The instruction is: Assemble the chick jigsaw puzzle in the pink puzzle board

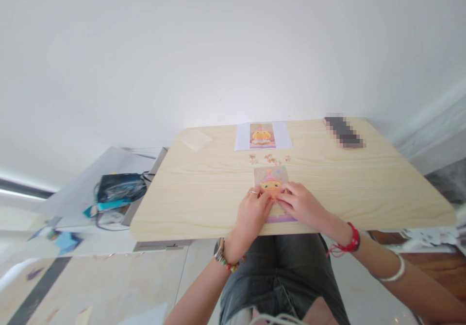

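Nearest the camera: white cord [276, 318] over the lap in dark trousers [251, 286]. Both hands beyond that, fingertips nearly meeting on the picture puzzle [267, 173]. Left hand [254, 211]: fingers bent, tips down on the puzzle's left-middle area. Right hand [301, 206]: thumb and index close together, tips pressing the same area from the right. Can't tell if either pinches a piece; fingers hide it. Puzzle lies flat under the grip, cartoon face showing just past the fingertips.

Loose pieces [271, 159] in a row just beyond the puzzle. Past those, printed sheet [242, 138] with a similar picture. Pixelated dark slab [344, 131] far right of grip, pale paper [196, 140] far left. All on a wood-grain table [204, 189] against a white wall [233, 48]. Dark bag [122, 188] well left, off the table.
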Demonstrator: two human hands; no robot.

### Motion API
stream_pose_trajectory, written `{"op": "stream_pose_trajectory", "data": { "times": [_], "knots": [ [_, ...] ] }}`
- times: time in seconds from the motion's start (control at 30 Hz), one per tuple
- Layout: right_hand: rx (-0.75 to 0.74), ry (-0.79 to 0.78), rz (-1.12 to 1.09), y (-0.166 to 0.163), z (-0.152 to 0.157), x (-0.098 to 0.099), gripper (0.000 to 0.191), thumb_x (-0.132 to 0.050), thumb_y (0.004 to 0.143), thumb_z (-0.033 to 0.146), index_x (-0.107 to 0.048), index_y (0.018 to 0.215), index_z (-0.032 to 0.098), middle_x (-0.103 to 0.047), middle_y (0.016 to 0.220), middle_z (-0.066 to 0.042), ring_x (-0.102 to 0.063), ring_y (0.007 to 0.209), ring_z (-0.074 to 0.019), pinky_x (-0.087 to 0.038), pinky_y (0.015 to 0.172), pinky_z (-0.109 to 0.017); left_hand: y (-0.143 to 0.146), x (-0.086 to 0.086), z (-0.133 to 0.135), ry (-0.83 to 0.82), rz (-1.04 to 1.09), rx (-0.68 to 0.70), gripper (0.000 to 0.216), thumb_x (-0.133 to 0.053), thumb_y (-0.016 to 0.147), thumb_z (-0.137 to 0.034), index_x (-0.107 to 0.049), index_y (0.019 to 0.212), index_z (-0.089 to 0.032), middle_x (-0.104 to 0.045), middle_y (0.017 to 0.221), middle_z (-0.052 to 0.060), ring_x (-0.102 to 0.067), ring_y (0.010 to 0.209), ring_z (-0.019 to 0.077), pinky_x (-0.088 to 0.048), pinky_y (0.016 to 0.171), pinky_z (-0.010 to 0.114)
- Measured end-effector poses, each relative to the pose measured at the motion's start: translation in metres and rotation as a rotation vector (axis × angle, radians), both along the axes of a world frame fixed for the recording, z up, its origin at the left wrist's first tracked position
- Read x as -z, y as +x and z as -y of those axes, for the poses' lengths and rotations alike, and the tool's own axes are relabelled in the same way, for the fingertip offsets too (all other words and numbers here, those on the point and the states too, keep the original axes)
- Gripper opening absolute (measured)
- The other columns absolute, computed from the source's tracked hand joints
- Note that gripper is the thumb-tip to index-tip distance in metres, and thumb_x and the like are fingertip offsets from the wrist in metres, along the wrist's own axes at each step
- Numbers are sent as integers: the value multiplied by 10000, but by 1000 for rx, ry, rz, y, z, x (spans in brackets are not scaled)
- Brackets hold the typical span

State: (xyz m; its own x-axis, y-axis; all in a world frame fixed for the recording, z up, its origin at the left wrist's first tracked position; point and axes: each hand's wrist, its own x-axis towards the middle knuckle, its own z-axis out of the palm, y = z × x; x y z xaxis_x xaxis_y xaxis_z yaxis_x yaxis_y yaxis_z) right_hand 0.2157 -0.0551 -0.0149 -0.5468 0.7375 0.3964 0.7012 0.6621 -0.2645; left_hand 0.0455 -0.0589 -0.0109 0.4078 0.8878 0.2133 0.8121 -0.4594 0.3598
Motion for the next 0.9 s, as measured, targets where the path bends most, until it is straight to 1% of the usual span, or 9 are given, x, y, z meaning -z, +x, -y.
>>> {"op": "stream_pose_trajectory", "data": {
  "times": [0.13,0.37,0.57,0.63,0.73,0.8,0.9],
  "knots": [
    [11,24,38,-1,3,0,208,-448,837,194,-633,753,150,-554,795,-70,-489,764,-160,-404,708,-309,1,0,1,3,-8,-18,121,-480,821,-253,-575,782,-188,-528,846,41,-504,802,153,-449,708,270],
    [22,106,159,-2,7,-3,238,-414,854,181,-627,753,144,-553,775,-75,-489,765,-165,-381,712,-313,4,-4,1,-36,-67,-80,135,-457,818,-170,-581,768,-188,-554,853,41,-520,823,154,-446,712,258],
    [-15,216,333,-7,12,-7,252,-375,853,110,-621,801,126,-549,764,-88,-497,801,-193,-363,690,-334,9,-10,0,-61,-128,-53,172,-445,816,-160,-587,724,-187,-563,799,42,-527,787,154,-442,688,254],
    [28,204,310,-8,11,-4,237,-397,850,139,-622,776,133,-549,762,-86,-497,802,-196,-359,680,-333,9,-11,0,-63,-141,-46,175,-443,817,-169,-585,716,-186,-563,796,41,-525,784,156,-441,685,256],
    [93,140,201,-9,8,1,219,-437,844,189,-619,727,153,-549,752,-71,-495,773,-179,-360,666,-313,9,-11,-1,-65,-134,-48,176,-439,816,-171,-580,711,-185,-565,805,38,-522,797,157,-438,686,254],
    [103,108,146,-8,6,4,209,-453,838,194,-616,711,160,-548,745,-62,-493,760,-167,-365,669,-301,8,-11,-1,-68,-122,-54,176,-438,815,-168,-579,710,-185,-565,808,37,-521,796,154,-436,683,250],
    [94,114,147,-8,7,4,216,-444,838,173,-619,712,155,-555,758,-70,-497,779,-176,-371,679,-310,8,-9,-2,-65,-109,-58,168,-444,810,-166,-577,709,-184,-562,800,35,-519,791,155,-435,683,252]
  ]
}}
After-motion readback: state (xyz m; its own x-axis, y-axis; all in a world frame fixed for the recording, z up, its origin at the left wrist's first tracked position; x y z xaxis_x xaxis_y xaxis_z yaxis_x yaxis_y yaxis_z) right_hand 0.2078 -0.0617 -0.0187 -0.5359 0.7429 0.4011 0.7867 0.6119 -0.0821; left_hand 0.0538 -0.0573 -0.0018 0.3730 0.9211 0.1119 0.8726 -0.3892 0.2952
